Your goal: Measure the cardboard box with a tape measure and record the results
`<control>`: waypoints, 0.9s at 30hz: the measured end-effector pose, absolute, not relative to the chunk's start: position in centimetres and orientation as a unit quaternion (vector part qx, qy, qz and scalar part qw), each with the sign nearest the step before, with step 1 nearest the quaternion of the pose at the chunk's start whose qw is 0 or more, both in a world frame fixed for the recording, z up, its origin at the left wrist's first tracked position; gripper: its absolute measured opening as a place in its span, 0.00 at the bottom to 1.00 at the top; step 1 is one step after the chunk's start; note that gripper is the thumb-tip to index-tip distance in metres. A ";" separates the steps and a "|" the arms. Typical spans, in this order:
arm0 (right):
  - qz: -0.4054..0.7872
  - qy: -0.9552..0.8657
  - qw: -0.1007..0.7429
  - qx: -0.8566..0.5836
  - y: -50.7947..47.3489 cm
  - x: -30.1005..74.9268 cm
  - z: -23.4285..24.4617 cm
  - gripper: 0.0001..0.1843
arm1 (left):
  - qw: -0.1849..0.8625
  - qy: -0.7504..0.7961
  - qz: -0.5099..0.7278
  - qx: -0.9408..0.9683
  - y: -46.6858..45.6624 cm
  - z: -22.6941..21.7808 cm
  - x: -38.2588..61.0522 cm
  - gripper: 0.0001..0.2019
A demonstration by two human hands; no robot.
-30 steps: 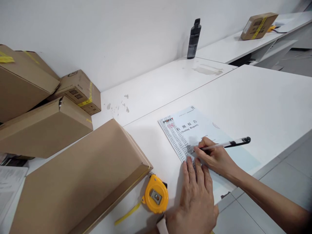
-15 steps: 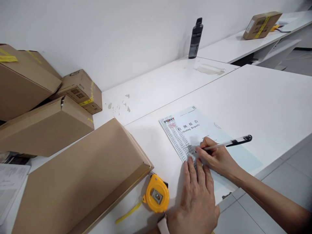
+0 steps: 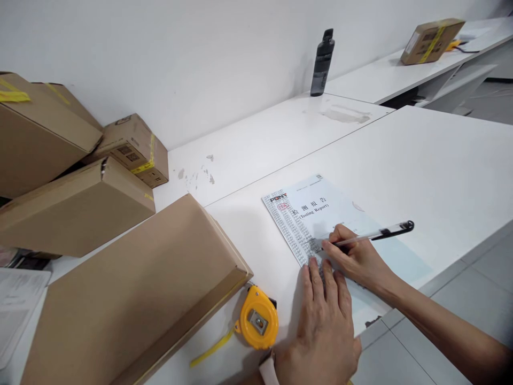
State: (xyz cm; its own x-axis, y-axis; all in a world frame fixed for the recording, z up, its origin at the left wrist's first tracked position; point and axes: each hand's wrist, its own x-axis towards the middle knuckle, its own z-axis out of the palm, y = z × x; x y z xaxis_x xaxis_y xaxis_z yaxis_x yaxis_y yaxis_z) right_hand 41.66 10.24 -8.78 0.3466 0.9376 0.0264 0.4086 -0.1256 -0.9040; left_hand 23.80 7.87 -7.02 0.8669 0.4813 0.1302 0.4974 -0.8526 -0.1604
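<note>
Beyond and to the right of the yellow tape measure (image 3: 258, 321), the pale-blue testing report (image 3: 339, 200) lies flat on the white table (image 3: 420, 166), with a PONY heading, Chinese title and dense small lettering down its left side. The right hand's (image 3: 358, 262) fingers clamp a clear, black-ended pen (image 3: 387, 233); the left hand (image 3: 324, 331), right of the tape measure, presses the report, fingers slightly apart. Both hands hide its lower part; the pen tip is indistinct.
</note>
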 end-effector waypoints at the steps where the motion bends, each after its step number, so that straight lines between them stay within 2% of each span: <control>1: 0.297 -0.489 0.446 -0.689 10.2 41.7 -8.8 0.16 | 0.093 -0.254 -0.042 -0.962 7.9 -7.0 23.8 0.51; 27: 0.266 -0.483 0.452 -0.701 10.4 41.4 -7.9 0.17 | 0.104 -0.257 -0.044 -0.960 7.8 -6.8 23.7 0.48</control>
